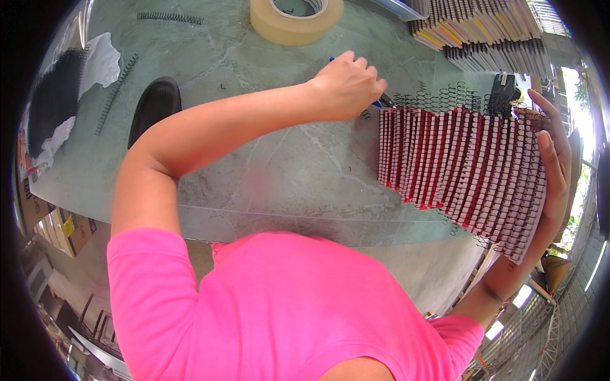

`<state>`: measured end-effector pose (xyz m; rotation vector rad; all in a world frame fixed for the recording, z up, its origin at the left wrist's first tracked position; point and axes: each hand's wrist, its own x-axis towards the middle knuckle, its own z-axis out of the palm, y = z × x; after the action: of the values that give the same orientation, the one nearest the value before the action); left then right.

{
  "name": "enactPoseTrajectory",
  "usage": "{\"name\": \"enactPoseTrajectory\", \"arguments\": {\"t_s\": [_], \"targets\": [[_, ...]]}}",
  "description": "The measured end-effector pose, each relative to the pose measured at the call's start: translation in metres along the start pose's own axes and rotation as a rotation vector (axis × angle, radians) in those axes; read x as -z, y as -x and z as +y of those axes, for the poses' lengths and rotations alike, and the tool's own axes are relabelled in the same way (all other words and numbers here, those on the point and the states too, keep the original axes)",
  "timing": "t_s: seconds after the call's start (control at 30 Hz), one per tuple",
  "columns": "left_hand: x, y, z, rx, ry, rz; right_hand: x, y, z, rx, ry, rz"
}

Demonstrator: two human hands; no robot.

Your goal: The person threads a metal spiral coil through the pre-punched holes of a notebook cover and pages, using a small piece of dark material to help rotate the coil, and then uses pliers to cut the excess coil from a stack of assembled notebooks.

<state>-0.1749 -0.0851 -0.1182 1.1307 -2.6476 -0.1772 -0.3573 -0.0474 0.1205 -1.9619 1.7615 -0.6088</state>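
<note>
My left hand (351, 87) is closed around a blue-handled tool, which looks like pliers or cutters. Most of the tool is hidden by the fist, but its dark tip (387, 100) pokes out at the far-left corner of a row of spiral-bound notebooks (460, 162). These stand packed together with red edges and dark wire coils facing up. Loose coil ends (438, 100) stick out beyond the far side of the row. My right hand (554, 159) lies along the row's right end, fingers and thumb stretched out against the last notebook.
A big roll of clear tape (295, 22) sits at the far middle of the glass-topped table (254, 152). Stacked bound books (483, 22) rise at the far right. A black stapler-like object (154, 108), loose coils (116, 95) and a dark coil bundle (57, 95) are on the left.
</note>
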Motion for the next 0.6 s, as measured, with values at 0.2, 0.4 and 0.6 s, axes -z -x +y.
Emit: {"name": "enactPoseTrajectory", "arguments": {"t_s": [0.2, 0.4, 0.6], "targets": [[-0.005, -0.002, -0.007, 0.075, 0.125, -0.107, 0.039, -0.023, 0.033, 0.019, -0.388, -0.168], [-0.003, 0.017, -0.013, 0.072, 0.126, 0.096, 0.045, -0.052, 0.141, 0.138, -1.201, -0.239], [-0.006, 0.018, -0.003, 0.074, 0.023, 0.119, -0.086, -0.073, 0.265, -0.138, -1.446, -0.393]]}}
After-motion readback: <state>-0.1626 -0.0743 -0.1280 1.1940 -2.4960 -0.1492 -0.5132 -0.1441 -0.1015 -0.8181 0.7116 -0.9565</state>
